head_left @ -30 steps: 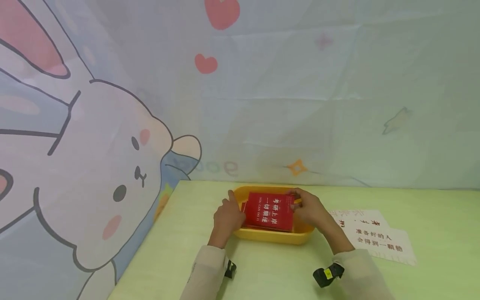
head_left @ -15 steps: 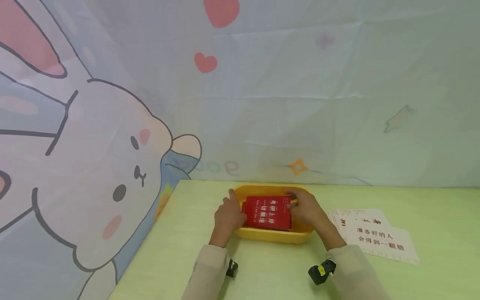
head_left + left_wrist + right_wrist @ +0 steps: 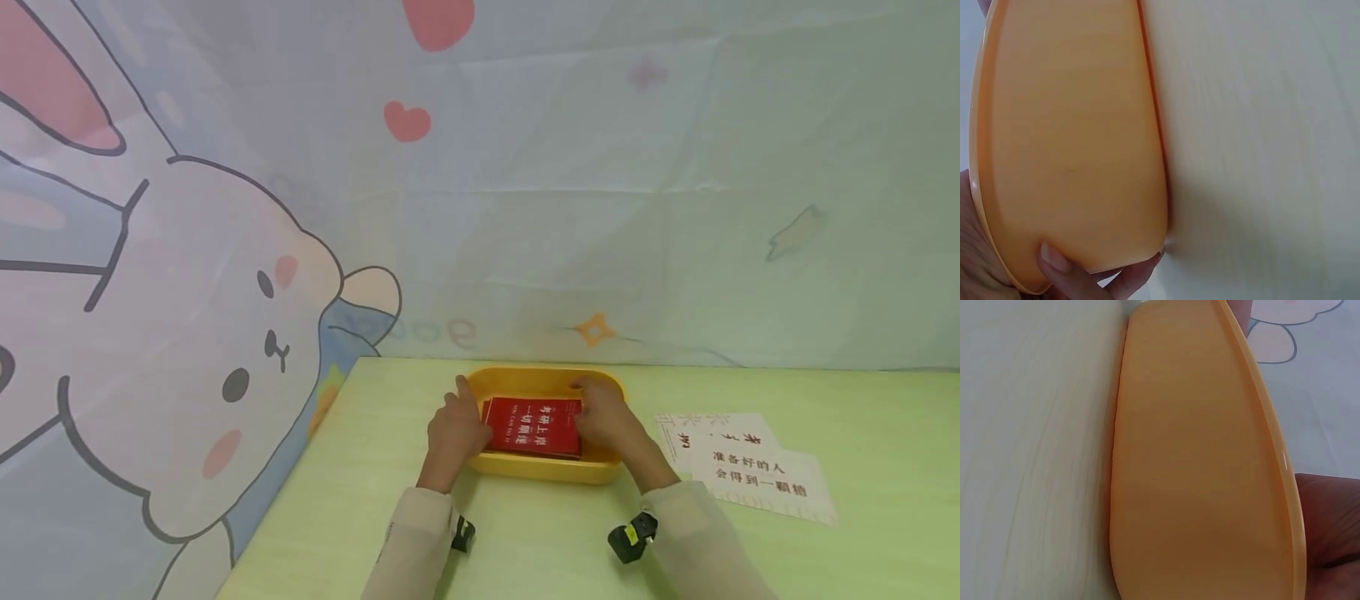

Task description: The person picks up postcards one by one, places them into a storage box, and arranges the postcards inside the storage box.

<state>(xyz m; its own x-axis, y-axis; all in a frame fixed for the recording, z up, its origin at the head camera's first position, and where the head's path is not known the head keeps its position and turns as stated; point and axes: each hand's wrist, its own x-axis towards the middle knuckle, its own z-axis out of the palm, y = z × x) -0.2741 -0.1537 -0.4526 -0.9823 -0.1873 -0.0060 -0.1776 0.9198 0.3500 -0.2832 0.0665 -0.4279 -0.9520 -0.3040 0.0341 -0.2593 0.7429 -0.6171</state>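
A yellow plastic tray with raised walls stands at the table's back edge. Inside it lies a flat stack of red cards, the top card printed with white Chinese characters. My left hand grips the tray's left end. In the left wrist view, bent fingers lie against the outer wall. My right hand reaches over the right end and holds the top card's right edge, its fingertips partly hidden. The right wrist view shows the tray's outer wall with part of that hand beyond the rim.
Two overlapping white paper sheets, a rear one and a front one, both with dark red characters, lie right of the tray. A printed cloth hangs behind the table and along its left side.
The top red card has come down and now lies flat on the stack in the tray. My right hand has lowered and shifted left with it; my left hand has stayed at the tray's end.
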